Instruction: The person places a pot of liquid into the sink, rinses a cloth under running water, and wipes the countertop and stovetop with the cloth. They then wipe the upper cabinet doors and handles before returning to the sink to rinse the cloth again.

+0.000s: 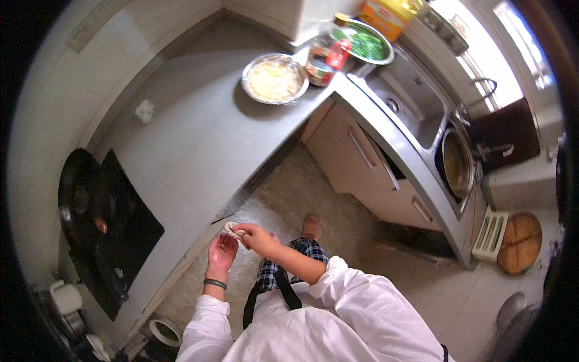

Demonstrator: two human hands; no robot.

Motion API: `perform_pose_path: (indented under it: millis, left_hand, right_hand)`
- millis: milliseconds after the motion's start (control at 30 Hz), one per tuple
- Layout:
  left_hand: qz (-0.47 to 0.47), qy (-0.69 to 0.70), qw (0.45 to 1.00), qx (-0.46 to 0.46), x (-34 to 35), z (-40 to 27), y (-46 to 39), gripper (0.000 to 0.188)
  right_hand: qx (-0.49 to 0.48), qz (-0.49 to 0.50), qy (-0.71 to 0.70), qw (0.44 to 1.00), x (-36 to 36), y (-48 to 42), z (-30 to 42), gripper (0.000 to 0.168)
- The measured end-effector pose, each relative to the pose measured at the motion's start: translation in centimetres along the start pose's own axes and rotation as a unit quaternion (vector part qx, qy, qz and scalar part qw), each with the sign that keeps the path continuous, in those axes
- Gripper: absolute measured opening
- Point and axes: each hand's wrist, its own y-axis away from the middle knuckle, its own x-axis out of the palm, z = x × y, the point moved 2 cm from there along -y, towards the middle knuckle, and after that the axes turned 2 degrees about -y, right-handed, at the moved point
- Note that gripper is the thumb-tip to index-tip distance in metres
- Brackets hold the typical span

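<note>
My right hand (257, 239) grips a small whitish twisted piece (234, 230), which may be dough or cloth; I cannot tell which. Close beside it, my left hand (223, 250) is palm up with its fingers curled at the piece's lower edge. Whether those fingers also hold part of it is unclear. Both hands are over the floor, just off the front edge of the grey countertop (194, 149). Farther along this counter sits a metal bowl (275, 79) of pale food under clear film.
A black stove (122, 226) lies at left, with a crumpled white scrap (144, 111) beyond it. Jars (322, 65), a bowl of chopped greens (368, 43) and an oil jug (389, 18) stand near the sink (407, 95). A round wooden board (519, 243) is at right.
</note>
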Motion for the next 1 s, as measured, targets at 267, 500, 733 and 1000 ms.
perform_pose_path:
  millis: [267, 500, 733, 1000]
  left_hand:
    - [-0.171, -0.164, 0.964, -0.122, -7.2, 5.0, -2.4, 0.016]
    - [-0.055, -0.369, 0.907, -0.195, -4.0, 13.3, -2.6, 0.016]
    - [-0.028, -0.515, 0.828, -0.219, 1.5, 24.7, 0.2, 0.018]
    - [0.043, -0.595, 0.742, -0.307, 1.2, 37.5, 5.6, 0.014]
  right_hand:
    - [0.180, -0.109, -0.286, 0.935, -8.1, 9.6, -10.7, 0.026]
    - [0.201, -0.274, -0.393, 0.854, -12.9, 21.7, -16.9, 0.027]
    - [0.154, -0.382, -0.481, 0.774, -14.2, 33.9, -26.2, 0.034]
    - [0.094, -0.498, -0.559, 0.656, -13.1, 47.0, -34.1, 0.042]
